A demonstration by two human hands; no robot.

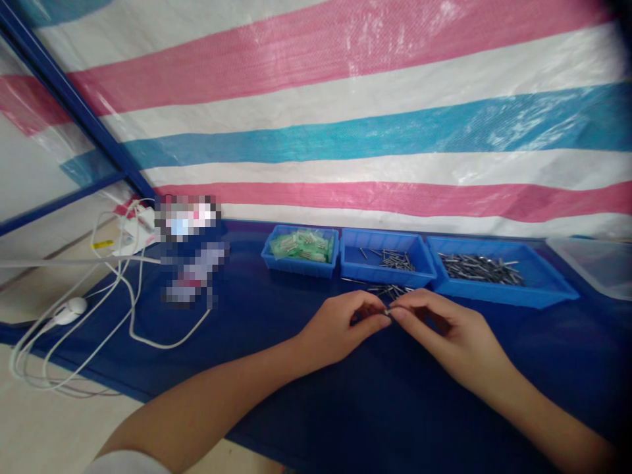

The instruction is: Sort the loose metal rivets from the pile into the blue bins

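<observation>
My left hand (345, 322) and my right hand (449, 332) meet fingertip to fingertip above the blue table. Both are closed in a pinch around a small metal piece (388, 312); the fingertips cover most of it, so its exact kind does not show. Just beyond the fingers, a loose pile of thin metal pins (390, 290) lies on the table. Behind that pile stands a blue bin (363, 271) with more slim pins (397, 261) in it. To its right, a wider blue bin (543, 296) holds a heap of darker metal pins (478, 268).
On the left of the row, a small blue bin (296, 266) contains green plastic packets (306, 243). A clear plastic container (587, 270) stands far right. White cables (133, 322) trail over the left table edge beside blurred-out items. A striped tarp (345, 145) hangs behind.
</observation>
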